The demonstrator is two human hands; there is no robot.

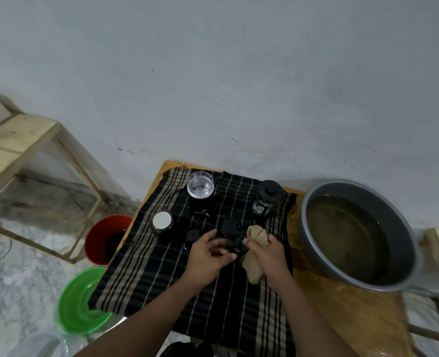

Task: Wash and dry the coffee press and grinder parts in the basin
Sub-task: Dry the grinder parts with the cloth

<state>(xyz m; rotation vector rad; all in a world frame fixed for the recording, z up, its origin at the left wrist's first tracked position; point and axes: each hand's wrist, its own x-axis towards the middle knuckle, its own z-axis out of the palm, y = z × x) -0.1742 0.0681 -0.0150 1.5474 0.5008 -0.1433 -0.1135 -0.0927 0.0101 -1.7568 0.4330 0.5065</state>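
table [354, 318] under striped cloth [161, 274] (basin [398, 215] beside), grey wall [239, 86]; hands, left [210, 253] around black part [237, 244], right [268, 251] around rag [258, 235]

At frame centre the left grip [209, 256] holds a dark part [230, 228] and covers its near side. The part's outline is lost against the black cloth [161, 266], so its kind cannot be told. The right grip [267, 253] hides the middle of the rag [258, 235]. Murky water hides the bottom of the basin [303, 228], and its near rim is blurred. The cloth's corner covers part of the green bowl [76, 305], and the table [342, 318] covers part of the red bucket [97, 238]. A blurred clear tub [38, 343] is cut off at lower left.
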